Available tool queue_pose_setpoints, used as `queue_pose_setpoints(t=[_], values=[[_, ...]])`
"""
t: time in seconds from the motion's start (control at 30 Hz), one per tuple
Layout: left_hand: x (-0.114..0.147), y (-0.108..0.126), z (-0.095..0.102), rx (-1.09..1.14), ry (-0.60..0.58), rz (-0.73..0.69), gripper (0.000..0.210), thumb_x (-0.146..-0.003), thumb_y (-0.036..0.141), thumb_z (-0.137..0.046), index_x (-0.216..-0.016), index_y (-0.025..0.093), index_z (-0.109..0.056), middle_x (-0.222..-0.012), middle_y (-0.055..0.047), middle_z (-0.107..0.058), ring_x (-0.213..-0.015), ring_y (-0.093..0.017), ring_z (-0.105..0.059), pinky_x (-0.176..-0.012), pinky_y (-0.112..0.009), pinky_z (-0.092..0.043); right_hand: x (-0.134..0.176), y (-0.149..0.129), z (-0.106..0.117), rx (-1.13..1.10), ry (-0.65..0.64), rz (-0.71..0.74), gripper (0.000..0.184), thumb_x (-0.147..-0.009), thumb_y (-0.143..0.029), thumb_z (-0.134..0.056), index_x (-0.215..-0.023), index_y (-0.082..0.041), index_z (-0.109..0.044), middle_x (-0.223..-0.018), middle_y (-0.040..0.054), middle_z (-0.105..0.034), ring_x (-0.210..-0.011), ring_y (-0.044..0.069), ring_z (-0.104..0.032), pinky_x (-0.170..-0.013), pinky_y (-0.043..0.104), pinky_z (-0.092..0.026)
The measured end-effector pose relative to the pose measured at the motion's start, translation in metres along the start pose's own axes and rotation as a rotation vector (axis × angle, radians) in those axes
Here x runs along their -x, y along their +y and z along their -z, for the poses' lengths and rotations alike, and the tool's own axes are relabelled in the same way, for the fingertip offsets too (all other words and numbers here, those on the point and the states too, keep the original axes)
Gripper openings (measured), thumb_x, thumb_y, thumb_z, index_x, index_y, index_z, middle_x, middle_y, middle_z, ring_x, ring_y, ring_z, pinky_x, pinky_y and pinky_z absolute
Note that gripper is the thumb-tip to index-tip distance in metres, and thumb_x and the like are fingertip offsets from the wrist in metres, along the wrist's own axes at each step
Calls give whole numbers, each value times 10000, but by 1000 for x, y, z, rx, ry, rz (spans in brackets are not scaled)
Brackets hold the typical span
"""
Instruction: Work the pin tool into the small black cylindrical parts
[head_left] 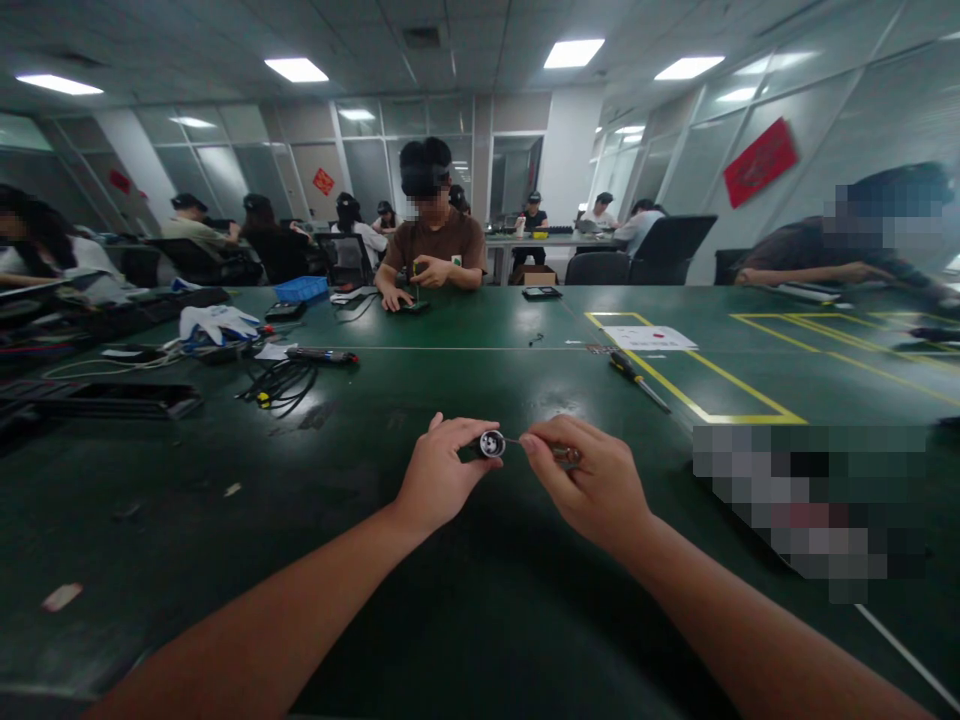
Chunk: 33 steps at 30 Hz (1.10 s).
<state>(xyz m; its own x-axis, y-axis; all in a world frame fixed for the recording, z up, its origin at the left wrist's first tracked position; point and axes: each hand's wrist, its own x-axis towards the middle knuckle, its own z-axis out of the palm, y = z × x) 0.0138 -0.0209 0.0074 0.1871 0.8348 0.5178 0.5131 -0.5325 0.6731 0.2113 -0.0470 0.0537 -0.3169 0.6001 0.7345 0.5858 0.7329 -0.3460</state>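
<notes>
My left hand (pixel 442 475) is closed around a small round part (pixel 492 444) with a silvery rim, held between thumb and fingers above the table. Its open end faces me, and pale pieces show inside the dark hollow; what exactly it is I cannot make out. Close by on the right, my right hand (pixel 592 480) pinches a thin-shafted screwdriver (pixel 568 455). The narrow metal shaft points left at the rim of the round part; whether it touches is too small to tell. Fingers cover most of the handle.
On the green table (pixel 360 620) lie a yellow-black screwdriver (pixel 637 380), a paper sheet (pixel 649 338), black cables (pixel 281 385), white gloves (pixel 217 325) and a blue basket (pixel 301 289). A blurred-out object (pixel 795 510) lies at right. Across the table a person (pixel 435 245) works.
</notes>
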Motion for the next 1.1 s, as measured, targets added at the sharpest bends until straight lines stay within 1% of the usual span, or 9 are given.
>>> queue_pose_setpoints(t=[0.13, 0.3, 0.43, 0.57, 0.77, 0.87, 1.0, 1.1], values=[[0, 1, 0, -14, 10, 5, 331, -815, 257, -814, -1137, 269, -737, -1180, -46, -765, -1135, -257, -694, -1218, -598, -228, 1, -2, 0, -7, -40, 34, 161, -983, -265, -577, -898, -204, -699, -776, 36, -686, -652, 151, -609, -614, 284, -445], [0, 2, -1, -46, 37, -1, 367, -808, 236, -822, -1161, 275, -729, -1208, -37, -757, -1149, -248, -686, -1215, -599, -236, 0, -5, 2, -17, 37, 52, 161, -978, -238, -579, -870, -187, -687, -722, 24, -651, -633, 149, -598, -613, 286, -443], [1, 1, -1, -51, 16, -28, 363, -815, 258, -822, -1164, 281, -724, -1200, -26, -760, -1146, -239, -687, -1225, -601, -217, 0, -4, 1, 4, -4, 62, 156, -979, -233, -582, -888, -179, -696, -738, 27, -652, -647, 148, -602, -618, 283, -442], [1, 0, 0, -79, 5, -40, 359, -825, 261, -812, -1172, 278, -722, -1197, -28, -760, -1142, -242, -685, -1222, -603, -226, 0, -2, 0, 16, -20, 56, 152, -981, -238, -585, -907, -176, -702, -756, 29, -658, -659, 148, -607, -620, 281, -442], [1, -1, 1, -94, 9, -41, 372, -830, 246, -805, -1189, 285, -716, -1222, -31, -750, -1160, -248, -674, -1219, -614, -226, 0, -4, 1, -10, 34, 50, 154, -978, -219, -586, -883, -167, -695, -733, 22, -649, -631, 136, -601, -608, 268, -441], [1, -2, 1, -99, -2, -48, 367, -842, 247, -794, -1198, 290, -711, -1235, -30, -745, -1169, -244, -671, -1223, -614, -217, -1, -4, 1, 1, 14, 50, 149, -975, -228, -595, -891, -169, -702, -747, 27, -658, -641, 144, -609, -615, 273, -444], [1, -3, 1, -95, 6, -15, 386, -831, 235, -803, -1200, 295, -709, -1237, -22, -744, -1175, -242, -669, -1226, -617, -209, 0, -4, 1, -2, 20, 43, 147, -977, -229, -592, -896, -176, -703, -740, 23, -656, -640, 144, -609, -616, 274, -443], [0, -3, 0, -87, 2, -15, 388, -829, 239, -806, -1201, 296, -709, -1240, -20, -743, -1178, -240, -668, -1227, -615, -208, 0, -3, 0, -1, 8, 39, 149, -980, -235, -590, -905, -175, -704, -748, 25, -661, -649, 147, -612, -623, 278, -446]])
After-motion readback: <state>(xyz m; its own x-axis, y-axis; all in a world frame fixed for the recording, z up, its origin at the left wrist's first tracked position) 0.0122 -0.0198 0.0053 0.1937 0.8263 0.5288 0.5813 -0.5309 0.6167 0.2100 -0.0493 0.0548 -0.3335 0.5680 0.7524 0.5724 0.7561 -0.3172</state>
